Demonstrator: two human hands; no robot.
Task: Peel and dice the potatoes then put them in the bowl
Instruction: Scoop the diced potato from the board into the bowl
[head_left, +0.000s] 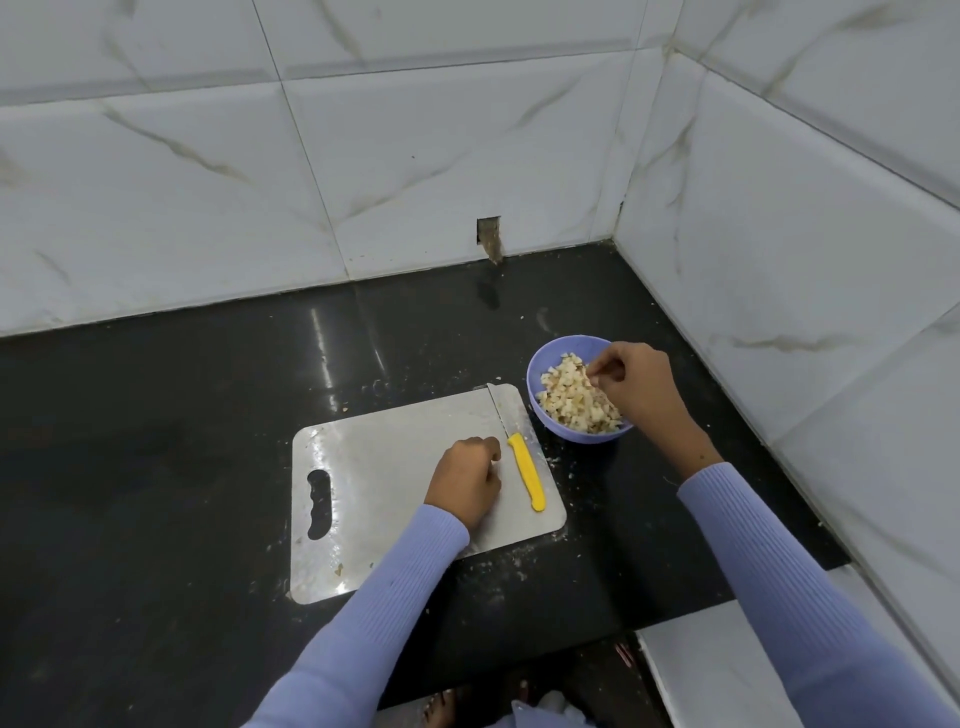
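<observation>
Dropping the last bits of diced potato (574, 400) into the bowl (540, 423), right of centre in the head view, a person's right hand (631, 387) hovers over the far rim, fingertips pinched together; whether a piece sits between them cannot be told. The left hand (465, 480) rests on the board (374, 467) at centre frame, fingers curled under, holding nothing visible, just beside the knife (522, 457).

The board looks bare of potato, so the task appears near its end. To finish cleanly, the pinch should open low over the heap, not above the rim, since the dice already stand high in the bowl and could spill.

The knife lies along the board's right edge, yellow handle toward the person, blade pointing to the upper right, tip at the board's far corner and near the bowl. Any sweep of the left hand toward the bowl would cross it.

Room is tight on the right: the bowl stands near the tiled wall (779, 260), and the counter (156, 415) ends in a step at the lower right. Open counter lies to the left and behind the board. Scraps dot the counter round the board's near corner.
</observation>
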